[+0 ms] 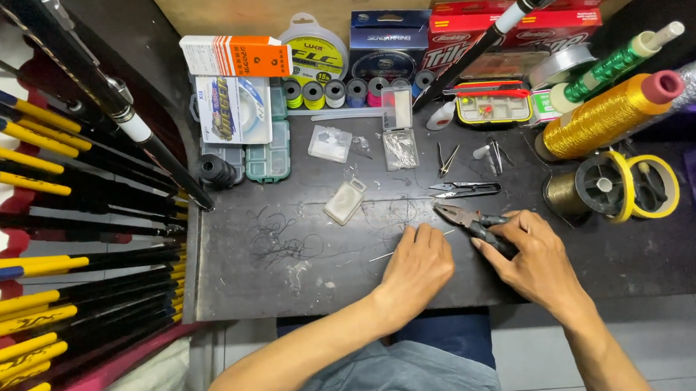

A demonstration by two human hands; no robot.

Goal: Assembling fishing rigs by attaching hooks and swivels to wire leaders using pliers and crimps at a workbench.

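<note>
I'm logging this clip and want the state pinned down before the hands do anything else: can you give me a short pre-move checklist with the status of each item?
1. Right hand has a firm grip on the pliers: ok, fingers wrap the handles.
2. Plier jaws free of other tools: ok, they point left, apart from the black snips above.
3. Left hand pinning the thin wire on the dark tabletop: cannot tell, the fingertips hide the contact.
4. Wire actually between the jaws: cannot tell, too fine to see.
5. Loose line tangle away from the hands: ok, it lies to the left.
6. Small clear box out of the way: ok.
</note>
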